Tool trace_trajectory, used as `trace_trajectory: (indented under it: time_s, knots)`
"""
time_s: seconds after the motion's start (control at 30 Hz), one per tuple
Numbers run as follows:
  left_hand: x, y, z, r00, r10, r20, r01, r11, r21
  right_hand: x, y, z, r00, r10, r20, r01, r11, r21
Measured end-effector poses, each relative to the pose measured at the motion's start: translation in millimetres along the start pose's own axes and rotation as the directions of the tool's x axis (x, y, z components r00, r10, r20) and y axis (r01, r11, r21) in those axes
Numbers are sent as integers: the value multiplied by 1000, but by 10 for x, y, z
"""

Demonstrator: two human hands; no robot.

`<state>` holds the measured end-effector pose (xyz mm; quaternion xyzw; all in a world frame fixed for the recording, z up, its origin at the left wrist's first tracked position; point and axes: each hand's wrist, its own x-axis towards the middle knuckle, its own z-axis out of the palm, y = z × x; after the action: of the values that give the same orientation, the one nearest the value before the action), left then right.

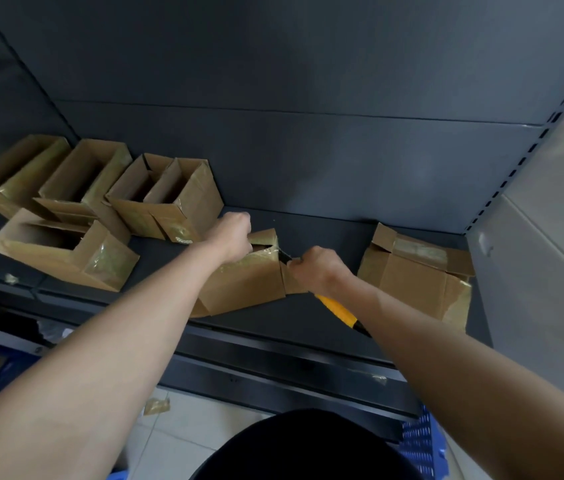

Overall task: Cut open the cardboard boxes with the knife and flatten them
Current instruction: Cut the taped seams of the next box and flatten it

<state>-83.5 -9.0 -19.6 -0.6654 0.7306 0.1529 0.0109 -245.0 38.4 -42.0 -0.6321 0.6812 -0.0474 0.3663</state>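
Both hands are on one box at the middle of the dark shelf, near its front edge. The left hand is closed over the box's top rim at about 11 o'clock from the cut, steadying it. The right hand is wrapped tight round the knife — its yellow handle sticks out behind the wrist toward 5 o'clock, and the dark blade tip shows at the box's taped upper right corner.

To do this step well, I would judge: keep the blade shallow, just through the tape, and draw it along the seam away from the left hand, which sits close to the cut. Press the box down firmly so it does not slide on the smooth shelf. Once the seam gives, fold the flaps out and push the walls flat.

Counted: one knife. Boxes standing open and uncut at 9 to 10 o'clock — five as far as I can tell, though two at the back stand pressed together and might be read as one; one more lies nearest the front. One box at 3 o'clock looks already cut and partly collapsed. A few scraps of tape lie on the floor below.
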Motion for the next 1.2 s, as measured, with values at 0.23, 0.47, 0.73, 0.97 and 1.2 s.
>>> trace_trajectory:
  time_s: [0.23, 0.47, 0.73, 0.97, 1.2]
  knots:
    - [-56, 20, 26, 1000, 3, -22, -3, 1000, -22, -17, 145, 75, 996, 64, -63, -58, 994, 89]
    - [-98, 29, 55, 999, -1, -45, 1, 1000, 8, -15, 25, 181, 991, 106, -88, -88, 978, 189]
    - [-132, 73, 61, 999, 20, -40, -19, 1000, 25, 100, -52, -29, 961, 169, 217, -261, 811, 524]
    - [-139, 120, 51, 998, 2, -62, 1, 999, 46, 80, -21, -100, 914, 156, 374, -367, 710, 601]
    - [-134, 88, 40, 999, 27, -34, -23, 995, 101, 198, 79, 120, 978, 201, 50, -198, 832, 519]
